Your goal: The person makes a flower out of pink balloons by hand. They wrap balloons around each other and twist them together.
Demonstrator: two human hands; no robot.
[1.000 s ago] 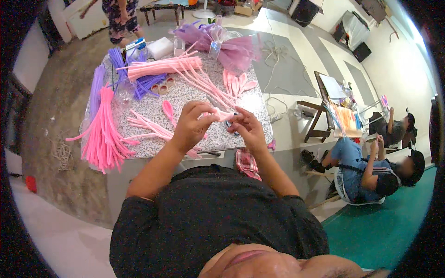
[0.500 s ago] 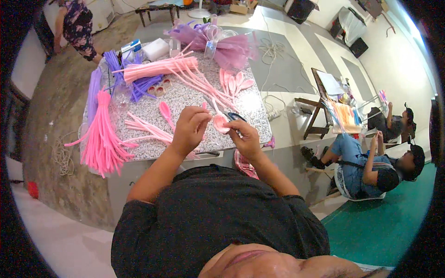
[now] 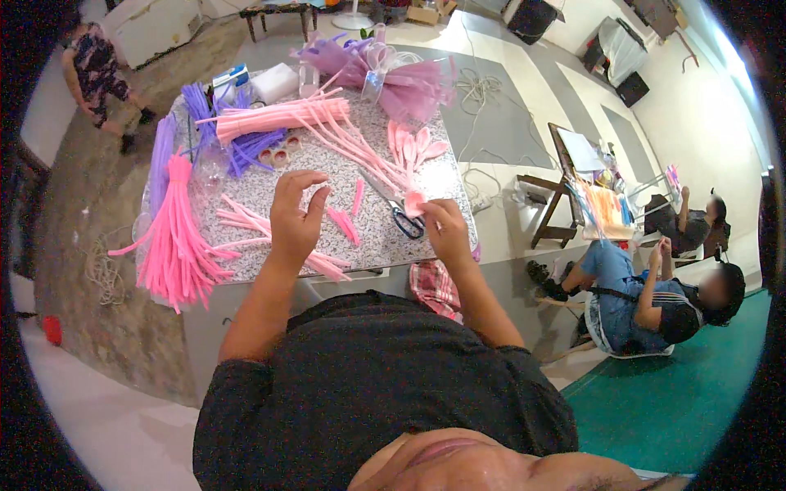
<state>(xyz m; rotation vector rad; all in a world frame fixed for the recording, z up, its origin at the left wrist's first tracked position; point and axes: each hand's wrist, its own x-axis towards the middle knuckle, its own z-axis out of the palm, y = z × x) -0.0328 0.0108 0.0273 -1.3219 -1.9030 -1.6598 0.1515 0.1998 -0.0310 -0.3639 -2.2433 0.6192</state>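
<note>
My right hand (image 3: 446, 229) pinches the edge of a light pink, spoon-shaped petal (image 3: 415, 202) made of fuzzy stems, near the table's right side. Beside it lie scissors (image 3: 407, 222) with dark blue handles. Several similar pink petals (image 3: 416, 146) rest just beyond. My left hand (image 3: 299, 214) hovers over the table with thumb and fingers apart, and nothing shows in it. Short bright pink stem pieces (image 3: 345, 224) lie between my hands. Loose pink stems (image 3: 246, 221) lie to the left, partly behind my left forearm.
A bright pink stem bundle (image 3: 178, 245) overhangs the speckled table's (image 3: 442, 184) left corner. Farther back are a light pink bundle (image 3: 278, 119), purple stems (image 3: 241, 155), tape rolls (image 3: 280, 155) and a wrapped mauve bouquet (image 3: 393, 78). Seated people (image 3: 647, 295) work at the right.
My right hand has moved right with the petal, away from my left hand. My left hand has shifted left and opened. The standing person at the far left has moved.
</note>
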